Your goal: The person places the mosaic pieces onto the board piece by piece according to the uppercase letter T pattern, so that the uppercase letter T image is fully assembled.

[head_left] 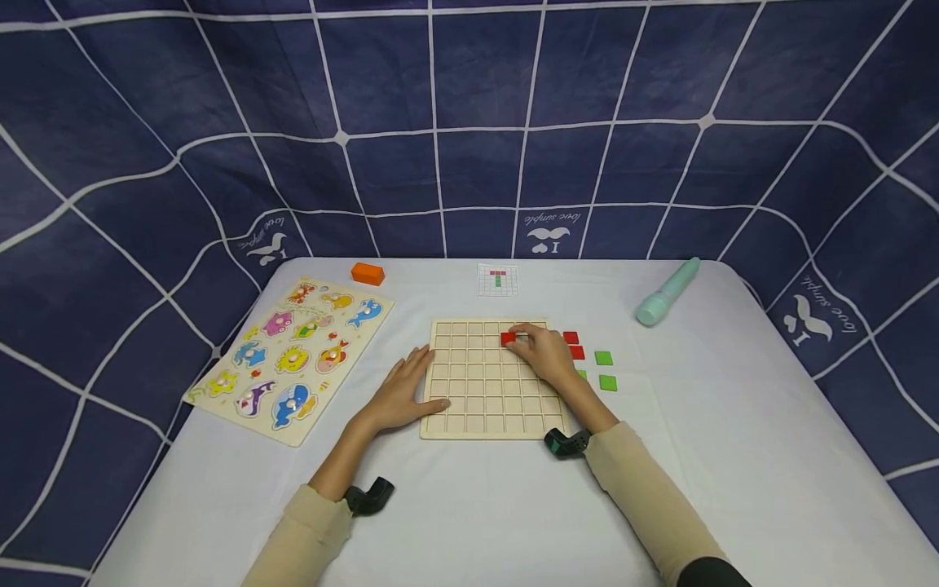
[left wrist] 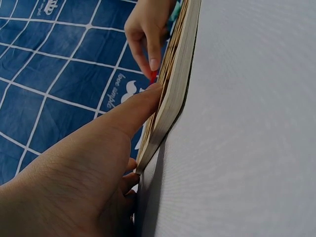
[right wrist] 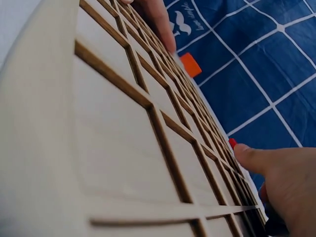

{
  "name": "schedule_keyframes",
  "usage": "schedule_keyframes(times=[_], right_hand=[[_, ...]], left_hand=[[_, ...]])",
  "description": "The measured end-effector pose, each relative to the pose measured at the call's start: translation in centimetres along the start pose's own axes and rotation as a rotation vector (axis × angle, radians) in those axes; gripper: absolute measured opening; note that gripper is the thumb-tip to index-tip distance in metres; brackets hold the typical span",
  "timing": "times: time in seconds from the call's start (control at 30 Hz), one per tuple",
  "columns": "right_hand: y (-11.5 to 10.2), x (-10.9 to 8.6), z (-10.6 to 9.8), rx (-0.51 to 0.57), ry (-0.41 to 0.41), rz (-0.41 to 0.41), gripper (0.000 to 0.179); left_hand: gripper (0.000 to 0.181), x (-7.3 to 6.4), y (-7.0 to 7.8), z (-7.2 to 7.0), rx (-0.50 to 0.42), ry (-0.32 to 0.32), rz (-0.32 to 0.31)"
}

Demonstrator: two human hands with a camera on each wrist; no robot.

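Observation:
A wooden grid board (head_left: 469,408) with raised lines lies in front of me. My right hand (head_left: 541,352) pinches a red square tile (head_left: 508,338) between thumb and fingers, over an upper square of the board. In the right wrist view, that red tile (right wrist: 232,142) shows as a small edge at the thumb tip. My left hand (head_left: 399,393) rests along the board's left edge, fingers extended and thumb lying on its surface. Beside the board's right edge lie two more red tiles (head_left: 570,337) and several green tiles (head_left: 603,358), one partly hidden by the right wrist.
A pattern card (head_left: 497,280) with a red and green T lies behind the board. On the left is an animal peg puzzle (head_left: 308,359), with an orange block (head_left: 368,274) near its top corner. A mint-green microphone-shaped object (head_left: 666,292) lies at the back right.

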State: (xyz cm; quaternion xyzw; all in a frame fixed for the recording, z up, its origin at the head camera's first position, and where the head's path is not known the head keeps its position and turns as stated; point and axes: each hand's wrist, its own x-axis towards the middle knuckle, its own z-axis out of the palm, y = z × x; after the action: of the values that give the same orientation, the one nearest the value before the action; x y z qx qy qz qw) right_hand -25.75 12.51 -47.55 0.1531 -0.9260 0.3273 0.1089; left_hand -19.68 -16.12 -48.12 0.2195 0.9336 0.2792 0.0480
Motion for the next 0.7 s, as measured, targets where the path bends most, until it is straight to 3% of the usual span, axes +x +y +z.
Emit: schedule_keyframes(times=[0.7], right_hand=[[0.23,-0.06,0.15,-0.025,-0.028,0.015,0.036]], left_hand=[[0.098,-0.09,0.14,-0.05,0.003,0.0,0.001]])
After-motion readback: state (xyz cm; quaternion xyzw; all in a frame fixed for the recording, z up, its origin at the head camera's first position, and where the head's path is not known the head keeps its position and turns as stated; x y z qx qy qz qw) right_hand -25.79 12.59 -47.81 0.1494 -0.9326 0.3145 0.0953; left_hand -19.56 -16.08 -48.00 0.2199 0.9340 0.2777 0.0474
